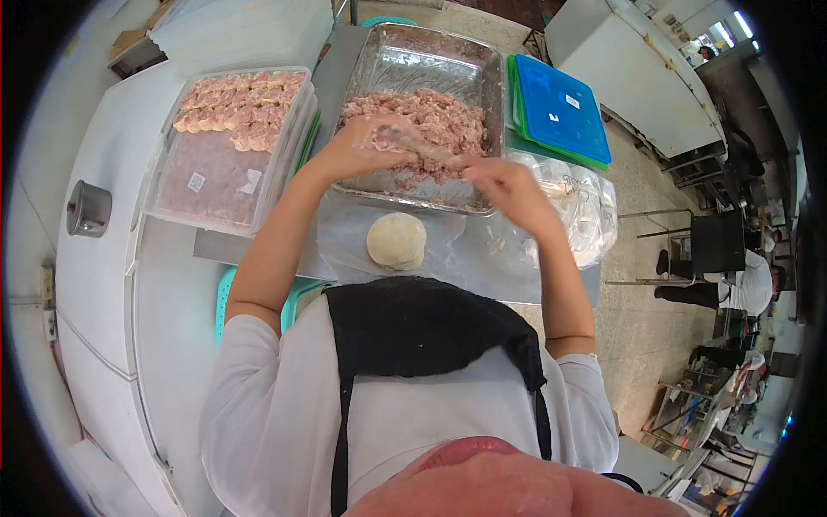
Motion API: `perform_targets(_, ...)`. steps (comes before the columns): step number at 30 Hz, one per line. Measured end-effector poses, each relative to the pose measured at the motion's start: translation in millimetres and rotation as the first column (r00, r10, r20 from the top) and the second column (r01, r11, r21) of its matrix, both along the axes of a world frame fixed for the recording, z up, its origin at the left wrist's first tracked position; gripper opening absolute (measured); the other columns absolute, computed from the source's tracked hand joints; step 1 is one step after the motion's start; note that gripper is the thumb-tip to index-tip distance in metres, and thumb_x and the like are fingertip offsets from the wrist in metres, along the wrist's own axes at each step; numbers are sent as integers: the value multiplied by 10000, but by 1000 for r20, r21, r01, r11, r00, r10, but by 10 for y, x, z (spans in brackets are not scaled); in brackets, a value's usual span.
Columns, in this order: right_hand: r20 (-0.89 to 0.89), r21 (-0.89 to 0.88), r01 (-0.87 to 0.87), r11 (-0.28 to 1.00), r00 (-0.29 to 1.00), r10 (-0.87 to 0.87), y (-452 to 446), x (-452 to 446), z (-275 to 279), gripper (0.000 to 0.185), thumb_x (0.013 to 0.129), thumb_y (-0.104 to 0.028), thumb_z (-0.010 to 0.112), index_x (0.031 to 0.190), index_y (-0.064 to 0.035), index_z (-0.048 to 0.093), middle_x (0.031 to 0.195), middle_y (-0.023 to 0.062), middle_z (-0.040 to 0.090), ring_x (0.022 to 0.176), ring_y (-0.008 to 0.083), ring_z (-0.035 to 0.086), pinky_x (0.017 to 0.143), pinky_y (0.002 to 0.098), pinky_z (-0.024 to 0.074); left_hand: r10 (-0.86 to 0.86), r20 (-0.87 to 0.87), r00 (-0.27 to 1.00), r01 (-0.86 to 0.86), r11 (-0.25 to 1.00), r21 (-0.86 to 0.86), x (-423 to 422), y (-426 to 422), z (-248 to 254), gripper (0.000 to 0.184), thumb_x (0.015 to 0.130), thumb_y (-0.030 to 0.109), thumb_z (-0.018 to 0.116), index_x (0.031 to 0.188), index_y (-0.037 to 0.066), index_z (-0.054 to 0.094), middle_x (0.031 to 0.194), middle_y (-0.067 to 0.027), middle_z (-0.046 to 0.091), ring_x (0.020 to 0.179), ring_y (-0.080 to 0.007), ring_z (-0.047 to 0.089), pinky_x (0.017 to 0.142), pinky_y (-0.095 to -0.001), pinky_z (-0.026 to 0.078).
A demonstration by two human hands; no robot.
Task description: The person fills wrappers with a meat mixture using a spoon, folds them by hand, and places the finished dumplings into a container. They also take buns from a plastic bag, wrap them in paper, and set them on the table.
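My right hand (pixel 510 188) is closed around the handle of a meat-smeared spatula (pixel 435 153), whose blade reaches left toward my other hand. Over the near left part of a metal tray, my left hand (pixel 369 145) is cupped with its fingers curled. A pale, meat-smeared piece seems to lie in it, but I cannot make it out. Pink minced meat (pixel 452 121) is heaped across the middle of the metal tray (pixel 418 36). In front of the tray, a stack of round dough wrappers (pixel 396 241) rests on a plastic sheet.
At left, a clear plastic container (pixel 220 194) bears rows of filled dumplings (pixel 245 99) toward its back. Blue and green lids (pixel 564 108) lie right of the tray, beside a plastic bag (pixel 577 202). A metal pot (pixel 89 208) stands far left. Other people (pixel 748 284) are in the background.
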State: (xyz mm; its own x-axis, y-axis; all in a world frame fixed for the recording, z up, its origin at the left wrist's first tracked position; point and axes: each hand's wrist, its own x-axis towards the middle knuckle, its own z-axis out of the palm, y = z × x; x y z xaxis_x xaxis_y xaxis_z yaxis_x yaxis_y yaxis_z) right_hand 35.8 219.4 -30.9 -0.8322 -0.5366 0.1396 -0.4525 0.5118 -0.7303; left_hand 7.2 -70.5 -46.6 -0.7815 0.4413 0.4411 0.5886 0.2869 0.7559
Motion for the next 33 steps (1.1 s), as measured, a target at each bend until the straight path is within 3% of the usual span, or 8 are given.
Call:
perform_targets(4, -31, 110, -37, 993, 999, 41, -19, -48, 67, 306, 915, -254, 600, 1146, -58, 644, 1056, 162, 671, 922, 315, 647, 823, 360, 497, -31, 85, 996, 49, 974, -221, -15, -10, 83, 357, 714, 253, 777, 958, 38, 632, 939, -80, 661, 909, -208, 606, 838, -342, 465)
perform_targets(11, -381, 331, 181, 926, 923, -44, -188, 191, 342, 323, 911, -252, 601, 1172, -63, 629, 918, 171, 644, 831, 326, 636, 713, 385, 503, 21, 252, 967, -4, 998, -68, -52, -72, -46, 432, 696, 268, 809, 982, 13, 608, 855, -66, 602, 846, -179, 562, 784, -321, 454)
perform_targets(18, -400, 127, 66, 990, 916, -10, -214, 97, 216, 320, 930, -263, 559, 1203, -100, 596, 999, 191, 652, 890, 374, 629, 765, 434, 502, 215, 187, 959, -211, 977, -42, 93, -162, 86, 529, 673, 289, 829, 1071, 11, 617, 967, -84, 640, 934, -192, 585, 850, -326, 454)
perform_targets(20, 3, 98, 96, 991, 995, -97, -311, -27, -5, 335, 951, -233, 558, 1184, 4, 598, 1130, 186, 639, 1044, 300, 606, 907, 332, 450, 338, 245, 909, -327, 941, -85, 164, -289, 159, 555, 667, 301, 833, 1090, 13, 620, 1008, -96, 647, 971, -196, 585, 881, -334, 446)
perform_targets(23, -44, -39, 119, 992, 992, -120, -163, -333, -735, 333, 943, -247, 555, 1152, 5, 613, 1021, 179, 672, 962, 281, 645, 806, 368, 482, 445, 398, 803, -413, 895, -168, 388, -573, 577, 575, 673, 298, 818, 1123, 8, 605, 1023, -101, 650, 977, -193, 593, 893, -327, 447)
perform_targets(25, 124, -121, 157, 980, 982, -142, -112, -380, -936, 342, 943, -252, 561, 1155, 12, 611, 979, 137, 672, 919, 236, 632, 796, 342, 476, 427, 14, 904, -408, 873, -268, 451, -1080, 573, 583, 680, 284, 799, 1152, 16, 585, 1061, -114, 634, 963, -178, 593, 829, -314, 473)
perform_targets(28, 288, -264, 261, 929, 940, -182, -77, -423, -1210, 336, 943, -249, 574, 1145, 16, 619, 906, 59, 650, 844, 156, 587, 765, 287, 462, 575, 143, 806, -537, 811, -233, 511, -1832, 392, 573, 712, 289, 774, 1168, 13, 562, 1080, -133, 627, 949, -204, 596, 812, -332, 482)
perform_targets(33, 510, -381, 391, 838, 845, -162, -95, -403, -1270, 307, 945, -223, 592, 1137, 14, 634, 847, -8, 603, 749, 80, 527, 688, 223, 434, 837, -185, 515, -767, 354, -535, 533, -2527, 2, 647, 738, 264, 722, 1314, 91, 482, 1096, -207, 618, 909, -306, 625, 826, -369, 489)
